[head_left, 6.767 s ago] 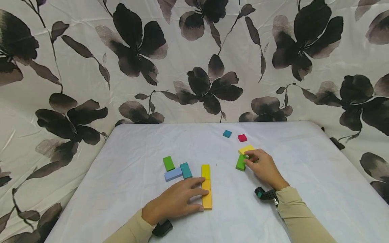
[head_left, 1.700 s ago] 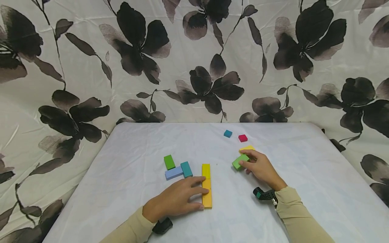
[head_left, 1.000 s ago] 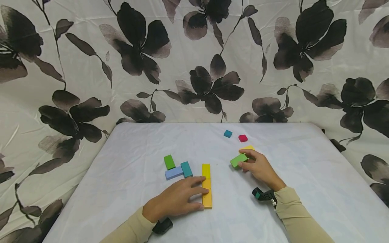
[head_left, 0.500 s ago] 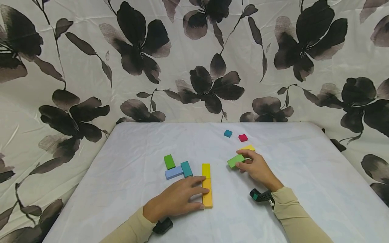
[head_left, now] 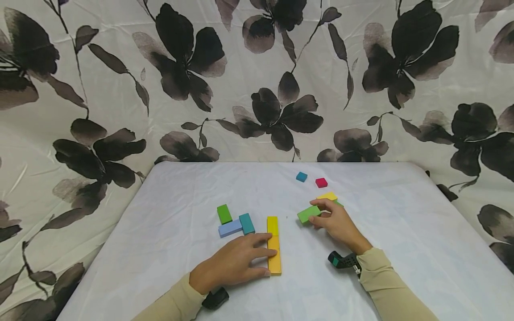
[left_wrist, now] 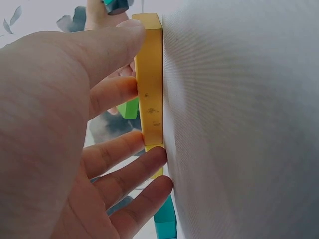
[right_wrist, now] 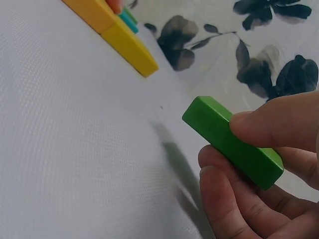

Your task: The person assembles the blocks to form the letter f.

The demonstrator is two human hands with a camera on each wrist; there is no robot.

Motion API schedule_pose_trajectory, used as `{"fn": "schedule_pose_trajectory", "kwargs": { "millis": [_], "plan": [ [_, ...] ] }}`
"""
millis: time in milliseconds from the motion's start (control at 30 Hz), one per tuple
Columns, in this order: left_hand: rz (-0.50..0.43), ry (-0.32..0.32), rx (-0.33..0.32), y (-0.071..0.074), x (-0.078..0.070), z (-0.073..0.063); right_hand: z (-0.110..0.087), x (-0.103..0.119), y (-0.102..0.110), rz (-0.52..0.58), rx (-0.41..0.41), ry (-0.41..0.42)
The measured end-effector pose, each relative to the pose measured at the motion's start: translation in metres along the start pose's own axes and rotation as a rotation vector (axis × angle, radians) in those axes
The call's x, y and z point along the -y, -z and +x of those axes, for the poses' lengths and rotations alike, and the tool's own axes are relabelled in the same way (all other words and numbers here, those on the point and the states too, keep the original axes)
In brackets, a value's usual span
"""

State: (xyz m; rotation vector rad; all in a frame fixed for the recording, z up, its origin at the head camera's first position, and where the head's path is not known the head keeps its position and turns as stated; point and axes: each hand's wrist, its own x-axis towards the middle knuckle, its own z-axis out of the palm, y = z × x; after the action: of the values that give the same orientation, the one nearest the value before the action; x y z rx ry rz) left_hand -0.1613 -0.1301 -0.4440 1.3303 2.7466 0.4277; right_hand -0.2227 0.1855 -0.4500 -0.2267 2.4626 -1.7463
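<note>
My right hand (head_left: 339, 223) pinches a green block (head_left: 309, 214) between thumb and fingers. In the right wrist view the green block (right_wrist: 232, 142) is held above the white cloth, its shadow falling below. My left hand (head_left: 233, 263) rests beside two yellow blocks set end to end in a line. Its thumb and spread fingers touch the side of the nearer, orange-yellow block (left_wrist: 150, 84); the farther yellow block (head_left: 272, 225) extends away from me. Behind the right hand lie another yellow block (head_left: 328, 196) and a bit of green (head_left: 339, 203), partly hidden by the fingers.
Left of the yellow line sit a green block (head_left: 224, 214), a light blue block (head_left: 230, 228) and a teal block (head_left: 246, 223). Farther back are a small blue block (head_left: 301, 177) and a red one (head_left: 321, 183). A floral cloth (head_left: 273, 80) hangs behind the table (head_left: 180, 187).
The right hand has picked up the green block, turned it, and carried it leftward toward the yellow line. My left hand has stayed in place at the yellow blocks.
</note>
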Motion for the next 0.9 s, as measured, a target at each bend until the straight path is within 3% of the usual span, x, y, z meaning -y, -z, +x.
{"fn": "schedule_pose_trajectory", "kwargs": {
  "millis": [400, 900],
  "plan": [
    [0.011, -0.014, -0.021, 0.000, 0.000, -0.001, -0.002, 0.002, -0.004, 0.052, 0.021, 0.017],
    [0.013, -0.004, -0.007, 0.001, -0.001, -0.001, 0.001, 0.000, -0.012, -0.013, 0.010, -0.007]
  ]
}}
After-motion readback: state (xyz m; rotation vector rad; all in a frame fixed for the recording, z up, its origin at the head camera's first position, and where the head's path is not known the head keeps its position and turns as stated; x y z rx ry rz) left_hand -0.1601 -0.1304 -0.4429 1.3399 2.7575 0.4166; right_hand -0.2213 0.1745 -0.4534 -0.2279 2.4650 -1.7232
